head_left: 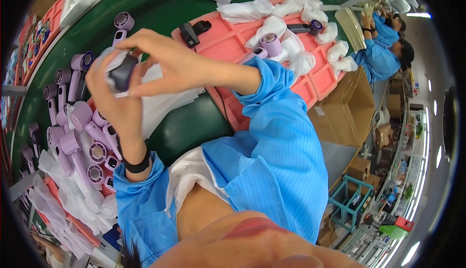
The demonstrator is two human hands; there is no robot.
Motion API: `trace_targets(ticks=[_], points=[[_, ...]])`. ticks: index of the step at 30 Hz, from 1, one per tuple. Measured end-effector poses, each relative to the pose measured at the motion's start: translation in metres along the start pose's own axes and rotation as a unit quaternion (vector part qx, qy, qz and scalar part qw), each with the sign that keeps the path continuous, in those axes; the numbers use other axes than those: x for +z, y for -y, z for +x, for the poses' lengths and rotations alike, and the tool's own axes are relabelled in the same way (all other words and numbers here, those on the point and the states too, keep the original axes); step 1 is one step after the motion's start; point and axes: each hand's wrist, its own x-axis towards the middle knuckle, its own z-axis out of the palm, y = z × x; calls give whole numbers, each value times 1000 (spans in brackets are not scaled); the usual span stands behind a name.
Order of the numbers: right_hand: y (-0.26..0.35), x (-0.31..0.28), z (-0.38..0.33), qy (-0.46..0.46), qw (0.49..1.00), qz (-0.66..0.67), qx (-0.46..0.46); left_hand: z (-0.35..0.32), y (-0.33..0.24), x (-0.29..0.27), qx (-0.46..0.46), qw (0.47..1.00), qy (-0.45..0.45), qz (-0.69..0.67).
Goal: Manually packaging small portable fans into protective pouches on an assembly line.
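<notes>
Both of my hands are raised over the green work surface [189, 129], around a dark handheld fan [124, 73] with thin white wrapping about it. My left hand [119, 115], a black band on its wrist, curls round one side of the fan. From the other side my right hand [170, 64] grips it between thumb and fingers. The fan's handle is hidden by the fingers and wrapping. White plastic bags [162, 105] lie flat beneath my hands. Several lilac handheld fans [73, 144] are heaped to the left, some with dark purple heads.
A pink divided tray [221, 37] holds bagged fans [250, 10], a loose lilac fan [270, 44] and a black device [189, 34] at its corner. An open cardboard box [347, 108] stands to the right. Farther off are co-workers in blue [378, 57]. White bags [94, 212] hang at the lower left.
</notes>
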Motion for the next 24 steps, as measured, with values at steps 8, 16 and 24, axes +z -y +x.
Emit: trace_targets(ticks=[8,16,24], points=[[-13,-13,-12,166,985,8,47,-8,-3,-8,-79,929,-66,-357],[1,6,-8,-4,952,-305,-22,-18,-6,4,-19,966,-203,-156],[11,-15,-4,210,905,132,345,-4,29,-20,-219,903,-193,-315]])
